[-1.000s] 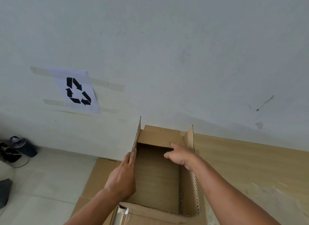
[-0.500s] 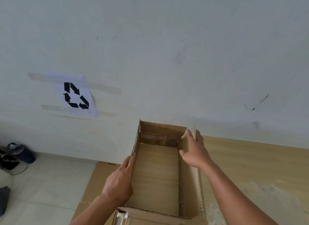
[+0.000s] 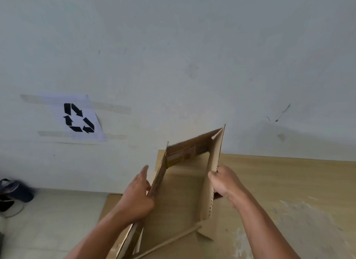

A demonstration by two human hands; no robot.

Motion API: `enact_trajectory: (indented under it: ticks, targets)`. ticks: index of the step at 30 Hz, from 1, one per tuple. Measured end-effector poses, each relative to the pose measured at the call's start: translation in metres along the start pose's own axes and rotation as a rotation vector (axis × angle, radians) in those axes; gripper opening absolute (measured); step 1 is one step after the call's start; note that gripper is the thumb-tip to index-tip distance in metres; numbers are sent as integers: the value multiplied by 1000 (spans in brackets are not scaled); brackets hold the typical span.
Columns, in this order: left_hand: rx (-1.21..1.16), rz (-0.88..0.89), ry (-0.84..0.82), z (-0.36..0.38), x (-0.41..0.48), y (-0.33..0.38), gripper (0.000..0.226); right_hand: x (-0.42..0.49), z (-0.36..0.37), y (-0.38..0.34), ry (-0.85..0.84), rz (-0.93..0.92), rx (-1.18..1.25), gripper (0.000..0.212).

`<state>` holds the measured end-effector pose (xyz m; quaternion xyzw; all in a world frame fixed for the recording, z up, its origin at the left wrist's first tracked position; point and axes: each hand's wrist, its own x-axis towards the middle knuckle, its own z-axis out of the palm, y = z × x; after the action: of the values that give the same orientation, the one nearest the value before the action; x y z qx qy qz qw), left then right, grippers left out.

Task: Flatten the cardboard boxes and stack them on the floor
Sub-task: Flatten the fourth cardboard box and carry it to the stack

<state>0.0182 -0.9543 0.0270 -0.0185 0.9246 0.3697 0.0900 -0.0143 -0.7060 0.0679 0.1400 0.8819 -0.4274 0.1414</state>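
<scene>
Left hand point(image 3: 136, 199) clasps the left wall of the cardboard box point(image 3: 179, 191). Right hand point(image 3: 225, 183) grips the right wall's edge, fingers curled round it. Box open, skewed, held up over the wooden table point(image 3: 289, 181) edge. Flat cardboard point(image 3: 111, 206) lies on the floor beside it.

Your left hand point(image 3: 137, 197) grips the left wall of the cardboard box point(image 3: 183, 191) and your right hand point(image 3: 225, 183) grips its right wall. The box leans skewed, open at both ends, over the wooden table point(image 3: 289, 174). A recycling sign point(image 3: 79, 120) is taped to the wall point(image 3: 173, 56); flattened cardboard point(image 3: 111, 204) lies on the floor point(image 3: 57, 220).
</scene>
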Motion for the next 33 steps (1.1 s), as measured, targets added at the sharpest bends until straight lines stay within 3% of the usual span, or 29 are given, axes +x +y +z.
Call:
enact_trajectory:
  ticks: [3, 6, 10, 12, 16, 18, 22, 24, 29, 33]
  targets:
    - [-45, 23, -39, -5, -1, 25, 53, 0, -1, -21, 39, -42, 161, 29]
    - [-49, 55, -42, -1, -2, 43, 46, 1, 9, -35, 40, -69, 231, 26]
    - [32, 32, -114, 7, -5, 51, 102, -2, 22, -48, 28, -99, 283, 13]
    - [96, 4, -89, 7, -2, 51, 111, -1, 30, -51, 41, -109, 299, 17]
    - [162, 15, -110, 2, 3, 60, 70, 6, 44, -50, -5, -163, 295, 11]
    - [224, 53, -99, -1, 4, 65, 53, 9, 48, -48, -81, -156, 414, 12]
    - [298, 106, -29, -10, 7, 67, 17, 15, 42, -32, -324, -188, 683, 33]
    - [232, 95, 43, -21, 8, 68, 13, 20, 36, -16, -292, -200, 683, 45]
    - [132, 131, 197, -46, 14, 73, 17, 48, 34, 42, 118, 100, 551, 42]
    - [-148, 150, 73, -59, 18, 76, 18, 53, 37, 93, 65, 373, 828, 51]
